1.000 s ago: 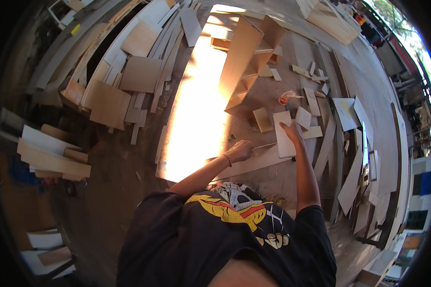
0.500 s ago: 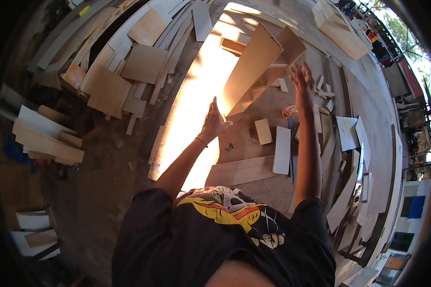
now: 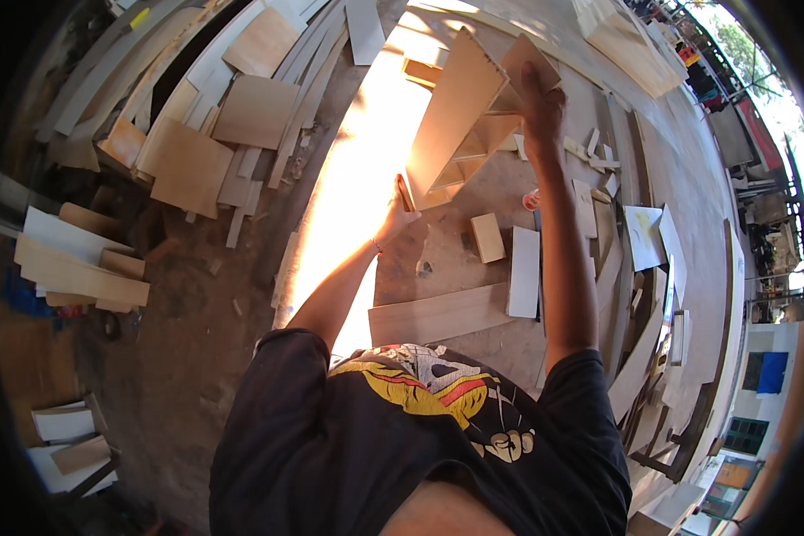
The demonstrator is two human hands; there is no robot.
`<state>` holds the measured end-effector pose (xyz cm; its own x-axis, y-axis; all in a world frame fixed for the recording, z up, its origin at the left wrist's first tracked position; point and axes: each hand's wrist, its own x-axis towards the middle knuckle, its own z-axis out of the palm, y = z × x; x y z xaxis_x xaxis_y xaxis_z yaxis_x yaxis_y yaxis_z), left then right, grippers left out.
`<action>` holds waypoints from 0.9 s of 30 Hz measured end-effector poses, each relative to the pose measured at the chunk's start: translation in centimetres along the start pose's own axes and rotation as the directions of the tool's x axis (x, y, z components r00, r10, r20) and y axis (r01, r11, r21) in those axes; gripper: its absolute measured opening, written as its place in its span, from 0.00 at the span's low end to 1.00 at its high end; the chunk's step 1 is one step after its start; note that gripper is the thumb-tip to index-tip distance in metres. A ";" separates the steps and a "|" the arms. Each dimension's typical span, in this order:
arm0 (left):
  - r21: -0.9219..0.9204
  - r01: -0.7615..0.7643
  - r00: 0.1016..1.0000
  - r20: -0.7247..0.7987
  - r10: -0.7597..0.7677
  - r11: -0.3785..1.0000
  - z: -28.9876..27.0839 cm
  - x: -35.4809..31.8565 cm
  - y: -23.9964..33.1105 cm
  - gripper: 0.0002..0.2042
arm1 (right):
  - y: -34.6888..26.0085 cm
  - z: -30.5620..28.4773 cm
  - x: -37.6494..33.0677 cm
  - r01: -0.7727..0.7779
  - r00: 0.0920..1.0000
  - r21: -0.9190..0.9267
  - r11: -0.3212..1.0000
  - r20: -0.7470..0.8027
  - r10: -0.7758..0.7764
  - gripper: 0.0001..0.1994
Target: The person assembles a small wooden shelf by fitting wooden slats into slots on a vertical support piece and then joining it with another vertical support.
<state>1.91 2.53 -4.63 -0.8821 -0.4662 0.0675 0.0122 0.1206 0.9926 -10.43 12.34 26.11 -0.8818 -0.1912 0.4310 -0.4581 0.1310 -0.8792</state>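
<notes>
The plywood box frame (image 3: 460,125) stands tilted at twelve o'clock on the floor (image 3: 196,357), the left hand (image 3: 397,217) gripping its near lower corner and the right hand (image 3: 542,107) clasping its far top panel, seemingly to steady it between both arms.

Shelf unit (image 3: 460,116): bare light plywood, smooth, matt. Scattered offcuts (image 3: 188,165): same pale wood. Floor (image 3: 188,357): rough, dusty.
</notes>
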 end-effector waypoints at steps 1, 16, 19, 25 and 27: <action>-0.009 0.020 1.000 0.021 -0.020 1.000 0.1 0.1 -0.1 0.53 | -0.1 0.2 -0.2 0.012 1.000 -0.036 0.999 -0.024 -0.013 0.24; -0.160 0.007 0.999 0.053 0.001 0.987 -0.1 -0.3 0.6 0.55 | -0.7 0.5 -1.2 0.092 0.996 -0.040 0.995 -0.016 -0.093 0.19; -0.124 -0.020 1.000 0.016 0.022 0.992 -0.5 -0.3 -0.2 0.54 | -0.4 0.6 -1.0 0.049 0.998 -0.025 0.998 0.048 -0.048 0.21; -0.187 -0.013 0.999 0.049 0.022 0.982 -0.1 -0.5 0.4 0.53 | 0.4 0.1 -0.9 0.104 0.994 0.032 0.994 0.010 -0.104 0.23; -0.179 -0.071 0.996 0.033 0.078 0.981 -0.1 0.0 -0.8 0.52 | 0.7 0.0 -0.7 0.093 0.995 0.029 0.995 0.025 -0.094 0.25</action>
<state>1.92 2.35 -5.38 -0.8937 -0.4259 0.1410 0.1584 -0.0055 0.9874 -10.17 12.55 25.16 -0.8320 -0.2268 0.5063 -0.5348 0.0848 -0.8407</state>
